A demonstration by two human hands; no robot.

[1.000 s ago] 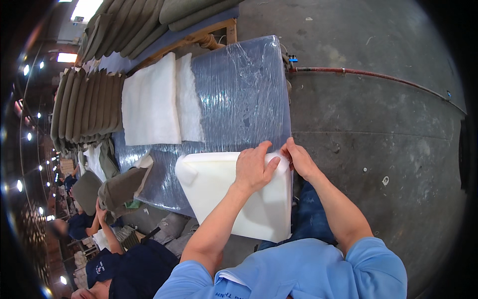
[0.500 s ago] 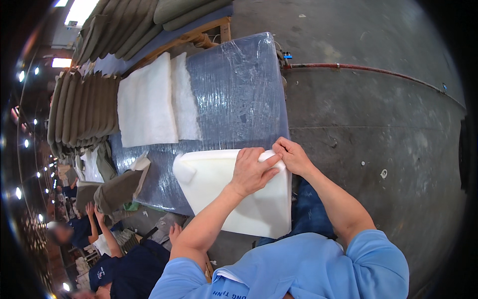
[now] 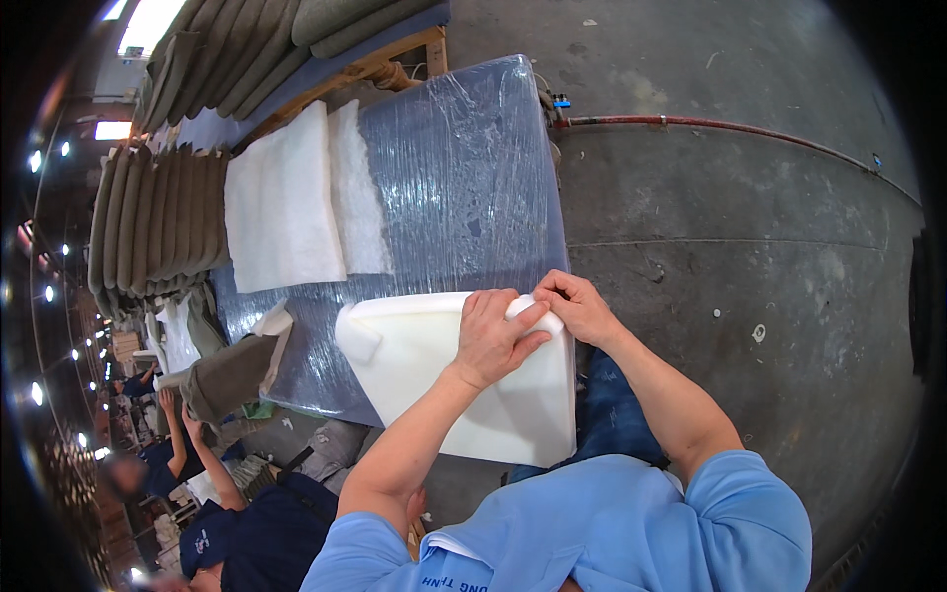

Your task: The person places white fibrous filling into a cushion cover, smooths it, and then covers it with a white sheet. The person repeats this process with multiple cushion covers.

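We are pinching the top right corner of a white foam cushion (image 3: 454, 385) with both hands. Our right hand (image 3: 580, 308) is clenching its grip on the corner's edge, thumb and fingers closed over the foam, while our left hand (image 3: 493, 335) is pressing down beside it, fingers curled over the same edge and touching the right hand's fingertips. The cushion is lying flat on the near end of a surface wrapped in clear plastic film (image 3: 464, 187), its lower edge overhanging toward our body. Farther up the surface, two sheets of white batting (image 3: 286, 202) are lying side by side. A grey upholstered piece (image 3: 232, 375) is resting at the surface's left edge. Grey cushions (image 3: 148, 227) are standing stacked beyond. Another person (image 3: 252, 538) is working at lower left.
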